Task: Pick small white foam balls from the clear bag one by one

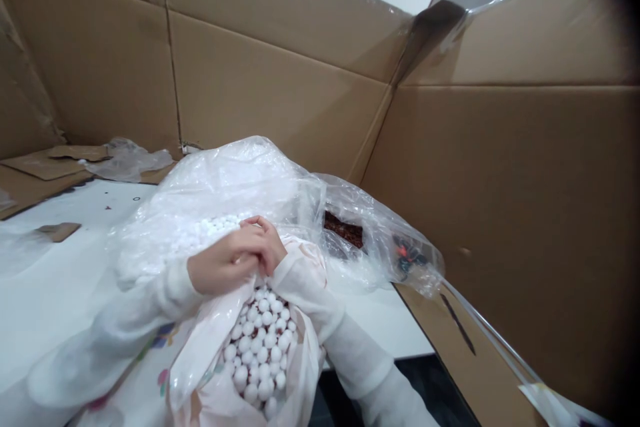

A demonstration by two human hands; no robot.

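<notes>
My left hand [223,265] and my right hand [273,245] meet above a pale pink plastic bag [200,353]. The fingers of both are bent and overlap, and what they hold, if anything, is hidden. Small white balls [263,340] with some reddish-brown bits among them fill the open bag below my wrists. Just beyond my hands lies a large clear plastic bag [240,167], with more white balls [213,227] showing inside it.
Tall cardboard walls [280,67] stand behind and at the right. Clear plastic [380,213] lies over dark brown material [343,229] and a red-and-black item [410,257]. Cardboard pieces [45,163] and crumpled plastic [127,159] sit at the left of the white table [60,293].
</notes>
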